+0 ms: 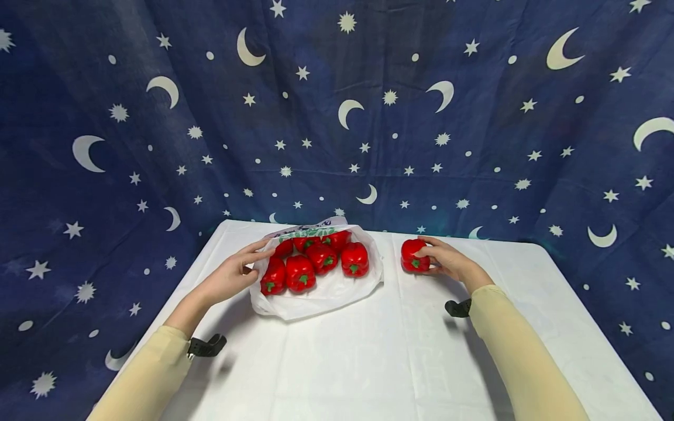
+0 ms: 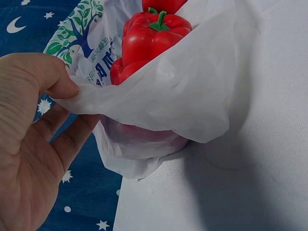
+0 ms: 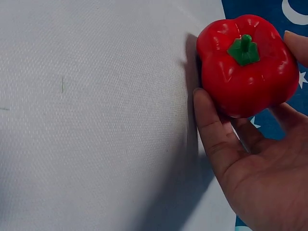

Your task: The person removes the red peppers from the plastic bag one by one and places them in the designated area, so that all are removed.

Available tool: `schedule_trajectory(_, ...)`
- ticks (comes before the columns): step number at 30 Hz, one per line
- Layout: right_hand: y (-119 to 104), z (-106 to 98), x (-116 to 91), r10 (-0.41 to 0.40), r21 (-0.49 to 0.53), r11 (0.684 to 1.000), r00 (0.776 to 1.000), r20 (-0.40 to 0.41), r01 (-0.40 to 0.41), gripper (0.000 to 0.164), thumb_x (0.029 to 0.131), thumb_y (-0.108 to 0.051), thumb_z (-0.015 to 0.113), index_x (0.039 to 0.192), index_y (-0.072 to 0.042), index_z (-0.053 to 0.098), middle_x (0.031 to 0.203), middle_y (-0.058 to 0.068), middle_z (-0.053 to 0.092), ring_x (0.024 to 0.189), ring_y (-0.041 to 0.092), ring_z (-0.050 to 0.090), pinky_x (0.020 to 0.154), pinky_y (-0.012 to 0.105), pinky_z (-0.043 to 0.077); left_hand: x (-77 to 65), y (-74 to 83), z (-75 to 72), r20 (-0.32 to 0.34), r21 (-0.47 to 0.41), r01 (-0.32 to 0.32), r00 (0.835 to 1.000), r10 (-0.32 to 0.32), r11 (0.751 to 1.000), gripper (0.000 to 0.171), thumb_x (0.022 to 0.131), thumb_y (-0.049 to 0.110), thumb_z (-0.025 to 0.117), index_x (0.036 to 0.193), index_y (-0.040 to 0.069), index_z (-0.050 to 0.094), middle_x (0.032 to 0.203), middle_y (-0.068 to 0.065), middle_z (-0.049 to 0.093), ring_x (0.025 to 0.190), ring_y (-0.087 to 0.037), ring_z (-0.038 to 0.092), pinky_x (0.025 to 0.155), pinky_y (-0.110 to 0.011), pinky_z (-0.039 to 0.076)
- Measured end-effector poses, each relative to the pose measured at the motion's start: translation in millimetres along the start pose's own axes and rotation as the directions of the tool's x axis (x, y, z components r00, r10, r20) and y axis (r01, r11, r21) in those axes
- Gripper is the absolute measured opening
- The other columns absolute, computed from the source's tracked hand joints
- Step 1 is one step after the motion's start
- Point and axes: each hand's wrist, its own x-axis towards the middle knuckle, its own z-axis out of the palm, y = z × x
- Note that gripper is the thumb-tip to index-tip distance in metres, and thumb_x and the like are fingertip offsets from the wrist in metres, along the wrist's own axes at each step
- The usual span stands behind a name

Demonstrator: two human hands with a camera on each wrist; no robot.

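Observation:
A white plastic bag (image 1: 326, 297) with green and blue print lies on the table, its mouth toward me, with several red bell peppers (image 1: 301, 273) inside. At the bag's left side, my left hand (image 1: 237, 275) pinches the rim between thumb and fingers; the left wrist view shows the film (image 2: 159, 91) drawn up in front of the peppers. To the right of the bag, my right hand (image 1: 446, 261) grips a single red bell pepper (image 3: 250, 72) with a green stem. Thumb and fingers lie around its sides, close over the table.
A white cloth covers the table (image 1: 358, 362). Behind it and along both sides hangs a dark blue curtain (image 1: 316, 117) with moons and stars. Each wrist wears a black strap with a small camera (image 1: 207, 346).

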Motion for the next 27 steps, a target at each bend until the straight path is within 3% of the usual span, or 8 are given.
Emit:
schedule_trajectory(7,-2.5,-1.8,-3.2,0.010,-0.065,0.998,1.000,-0.010,-0.011,0.092,0.092,-0.021,0.066,0.166,-0.013,0.012,0.161,0.025,0.024,0.139,0.044,0.036,0.098,0.047,0.052,0.9,-0.4,0.1,0.001,-0.005,-0.010,1.000,0.010,1.000,0.060,0.093,-0.006,0.051,0.149,0.016,0.057,0.166,-0.006,0.029,0.142,-0.028,0.037,0.077,-0.028,0.048)
schedule_trajectory(13,-3.1,-2.0,-2.8,0.022,-0.089,0.996,1.000,-0.020,-0.023,0.092,0.093,-0.024,0.065,0.166,-0.014,0.009,0.164,0.025,0.019,0.143,0.046,0.030,0.098,0.046,0.052,0.3,0.5,-0.4,0.002,0.000,-0.005,1.000,0.005,1.000,0.060,0.093,-0.005,0.051,0.149,0.018,0.057,0.166,-0.003,0.029,0.146,-0.027,0.034,0.081,-0.030,0.049)
schedule_trajectory(20,-8.0,-3.5,-12.7,0.023,-0.146,0.989,0.999,-0.032,-0.028,0.090,0.096,-0.028,0.063,0.166,-0.011,0.009,0.163,0.027,0.021,0.143,0.046,0.033,0.102,0.048,0.049,0.2,0.5,-0.9,-0.009,-0.012,0.004,1.000,-0.004,1.000,0.061,0.092,-0.006,0.051,0.149,0.016,0.057,0.166,-0.005,0.029,0.136,-0.028,0.041,0.071,-0.029,0.046)
schedule_trajectory(24,-11.1,-8.2,-21.9,-0.012,-0.197,0.980,0.997,-0.071,-0.002,0.083,0.099,-0.030,0.057,0.165,-0.008,0.011,0.162,0.028,0.023,0.140,0.046,0.037,0.104,0.049,0.047,0.7,1.1,-0.9,-0.009,-0.005,0.017,1.000,-0.017,1.000,0.061,0.093,-0.005,0.051,0.149,0.018,0.057,0.166,-0.002,0.030,0.132,-0.026,0.042,0.069,-0.029,0.046)
schedule_trajectory(27,-11.3,-12.1,-29.0,-0.083,-0.213,0.975,0.991,-0.106,0.059,0.077,0.102,-0.030,0.054,0.164,-0.006,0.015,0.161,0.029,0.025,0.139,0.048,0.037,0.106,0.053,0.044,0.6,0.8,-0.4,-0.010,0.000,0.016,1.000,-0.016,1.000,0.060,0.093,-0.004,0.051,0.149,0.019,0.057,0.165,0.000,0.031,0.138,-0.024,0.040,0.075,-0.030,0.048)
